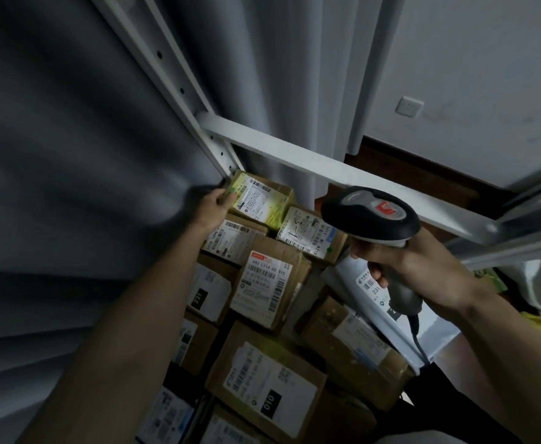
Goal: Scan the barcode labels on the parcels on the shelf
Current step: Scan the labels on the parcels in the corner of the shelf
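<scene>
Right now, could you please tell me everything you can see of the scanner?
The scanner is a handheld, pistol-shaped unit, plastic by its look: a black head with a grey top panel bearing a red sticker, and a grey handle running down to a dark cable. The right hand grips the handle, fingers curled around it. The head points left and away, toward the labelled parcels stacked by the shelf frame. It touches nothing but the hand.
</scene>
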